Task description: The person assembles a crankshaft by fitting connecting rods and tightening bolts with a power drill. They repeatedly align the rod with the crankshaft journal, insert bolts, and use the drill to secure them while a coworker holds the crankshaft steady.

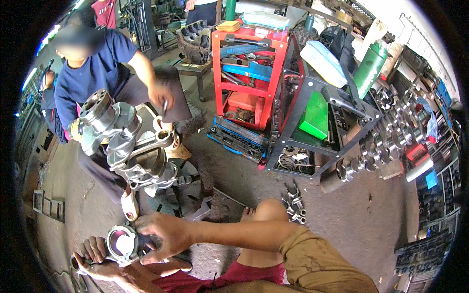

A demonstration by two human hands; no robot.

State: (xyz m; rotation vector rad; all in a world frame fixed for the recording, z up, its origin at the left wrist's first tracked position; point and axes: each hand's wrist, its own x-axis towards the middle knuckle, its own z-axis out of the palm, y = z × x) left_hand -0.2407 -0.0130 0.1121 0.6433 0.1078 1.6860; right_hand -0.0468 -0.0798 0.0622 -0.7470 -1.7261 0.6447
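My left hand (94, 263) is closed around a metal connecting rod (111, 246), whose big end is a ring facing up with a bright spot inside its bore. The small end pokes out at the left of that hand. My right hand (163, 235) grips the right side of the big end, thumb and fingers curled against it; part of its hold is hidden. Beyond my hands stands a tall crankshaft (119, 127), upright but tilted, with a connecting rod (159, 140) fitted on it. A seated co-worker's hand (163, 97) holds a small dark piece beside it.
Several connecting rods (295, 205) lie on the floor near my knee. A red tool cart (249, 90) and a black cart (317, 141) stand ahead, with a blue socket set (237, 139) below. Crankshafts (386, 141) line the right side. A round slotted base (178, 195) stands under the crankshaft.
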